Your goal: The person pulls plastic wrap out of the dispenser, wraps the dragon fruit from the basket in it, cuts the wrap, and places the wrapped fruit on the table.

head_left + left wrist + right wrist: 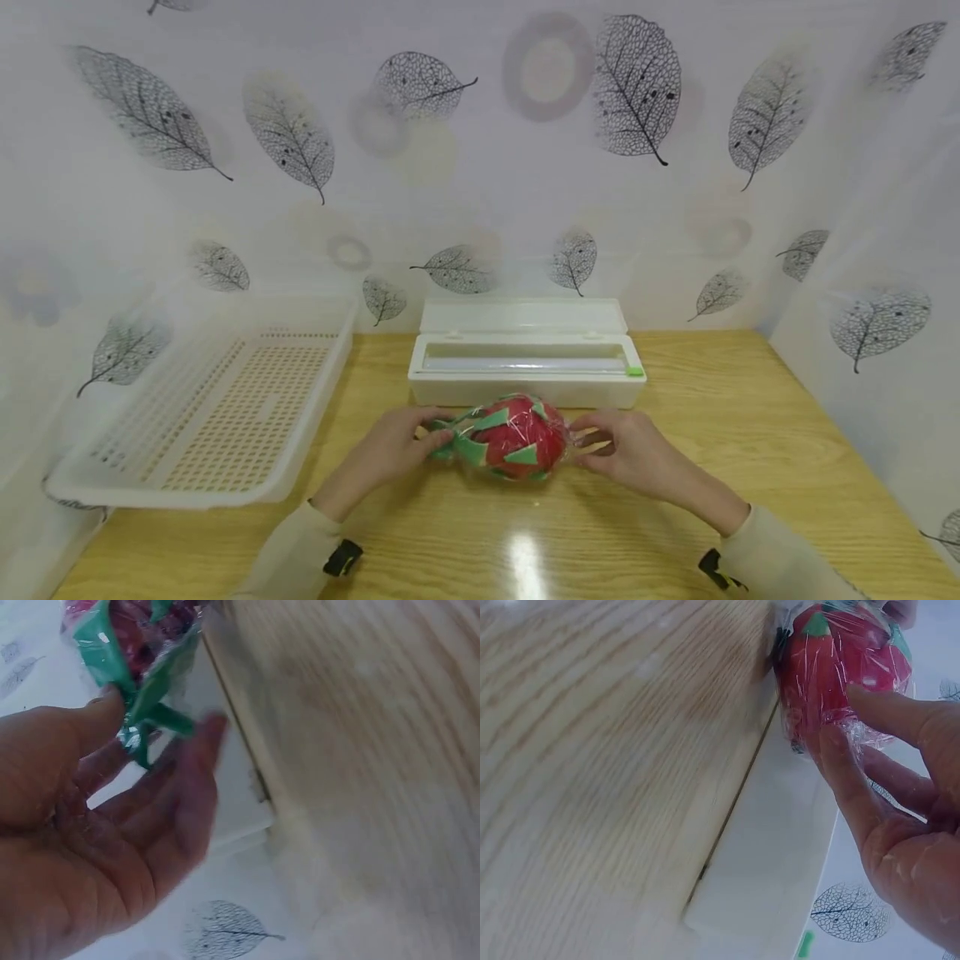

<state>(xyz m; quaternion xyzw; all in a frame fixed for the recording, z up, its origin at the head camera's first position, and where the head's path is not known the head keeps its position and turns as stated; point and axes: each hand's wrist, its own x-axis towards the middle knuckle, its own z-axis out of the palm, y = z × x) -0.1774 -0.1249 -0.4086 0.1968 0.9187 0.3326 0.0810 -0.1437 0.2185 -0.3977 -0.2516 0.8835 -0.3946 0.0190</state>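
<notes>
A red dragon fruit [521, 437] with green scales, wrapped in clear cling film, lies crosswise between both hands in front of a white cling film dispenser [525, 392]. At its green leafy end, my left hand [405, 446] holds the tip between thumb and fingers. On the opposite side my right hand [630, 450] pinches the gathered film with thumb and fingers. Shiny creases of film cover the fruit [817, 675] in the right wrist view. Whether the fruit touches the table cannot be told.
The dispenser's lid [525, 317] is raised, showing a roll [525, 364] inside and a green slider [634, 372] at its right end. A white perforated basket [292, 458] stands at the left of the wooden table [720, 400]. Leaf-patterned sheeting [487, 183] rises behind.
</notes>
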